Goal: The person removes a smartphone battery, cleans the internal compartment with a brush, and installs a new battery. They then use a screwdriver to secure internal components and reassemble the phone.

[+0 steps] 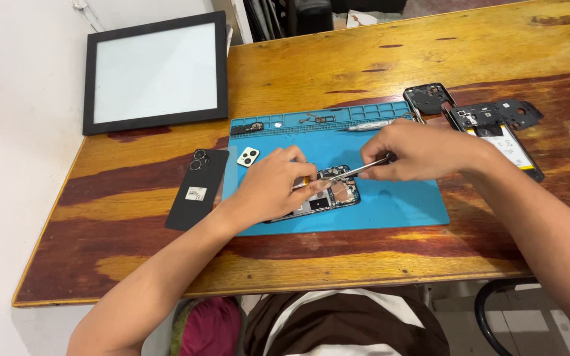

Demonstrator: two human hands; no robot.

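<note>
Opened smartphone (321, 195), its back removed and its circuit boards bare, lies near the middle of the frame on a blue repair mat (397, 201), tilted with its upper end toward the right. The left hand (273, 186) rests on the phone's lower half, its fingers (305, 173) curled down and pinning the body to the mat. The right hand (417, 150) pinches a pair of metal tweezers (357, 171), fingers closed around the handle, and the tips meet the phone's upper end just beside the left fingertips.

The mat's near edge sits back from the counter (364, 257) edge, leaving a bare strip of wood in front of both forearms. Right of the mat the wood is open up to two stripped phone frames: one (428, 97) at the mat's upper right corner and one (496, 128) with a battery, just right of it. Left of the mat lies one black back cover (198, 188), touching the mat's edge, and on the mat's upper left one pale camera cover (248, 156). One black-framed panel (156, 72) fills the upper left of the frame, overhanging the counter edge.
</note>
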